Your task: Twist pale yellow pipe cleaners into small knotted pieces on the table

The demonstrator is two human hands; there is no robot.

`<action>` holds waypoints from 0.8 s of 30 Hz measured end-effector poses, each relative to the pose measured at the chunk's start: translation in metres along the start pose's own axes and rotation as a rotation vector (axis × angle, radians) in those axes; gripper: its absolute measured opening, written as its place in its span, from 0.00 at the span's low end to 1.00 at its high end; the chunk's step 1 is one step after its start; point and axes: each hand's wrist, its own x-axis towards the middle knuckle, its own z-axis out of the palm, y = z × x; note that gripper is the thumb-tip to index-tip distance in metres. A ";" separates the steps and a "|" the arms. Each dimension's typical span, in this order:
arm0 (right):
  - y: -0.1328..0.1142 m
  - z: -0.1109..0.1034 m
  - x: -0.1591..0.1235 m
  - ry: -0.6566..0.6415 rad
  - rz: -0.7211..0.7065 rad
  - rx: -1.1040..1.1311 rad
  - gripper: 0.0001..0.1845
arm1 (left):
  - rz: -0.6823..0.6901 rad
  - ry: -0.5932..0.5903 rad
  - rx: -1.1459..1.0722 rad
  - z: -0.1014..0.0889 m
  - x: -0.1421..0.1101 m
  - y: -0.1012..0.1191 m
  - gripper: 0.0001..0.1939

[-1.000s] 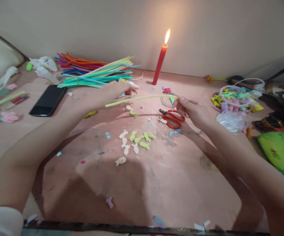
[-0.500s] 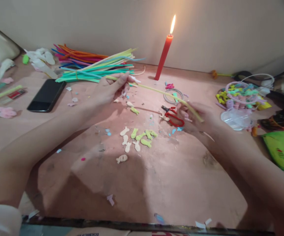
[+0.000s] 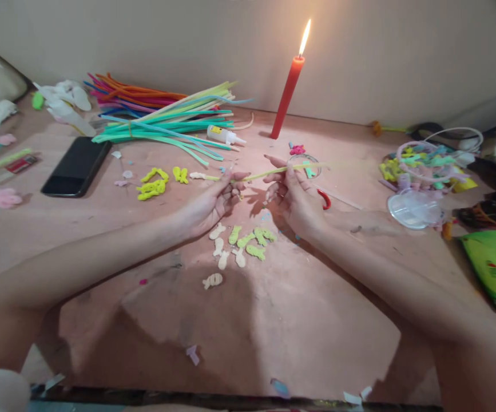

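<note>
A pale yellow pipe cleaner stretches between my two hands above the middle of the table. My left hand pinches it near its left end. Closer to its right part, my right hand grips it between thumb and fingers; the far right end is blurred. Below the hands lie several small fish-shaped pieces, some lime green, some cream. Bright yellow twisted pieces rest left of my left hand. The red-handled cutters are mostly hidden behind my right hand.
A lit red candle stands at the back. Bundled pipe cleaners, a glue bottle and a black phone lie left of it. To the right are a heap of colourful pieces, a clear plastic cup and a green packet.
My hands have come closer together along the pipe cleaner, the right one moving left. My left hand has come down nearer, uncovering the glue bottle and yellow pieces.
</note>
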 end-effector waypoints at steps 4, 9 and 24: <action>-0.003 -0.012 0.010 0.184 -0.065 0.040 0.18 | 0.061 -0.115 0.164 -0.014 0.007 -0.006 0.20; -0.011 -0.025 0.015 0.230 -0.128 -0.140 0.31 | 0.256 -0.335 0.434 -0.030 0.010 -0.012 0.39; -0.013 -0.016 -0.009 -0.088 -0.023 -0.427 0.34 | 0.498 -0.445 0.685 -0.041 0.007 -0.017 0.15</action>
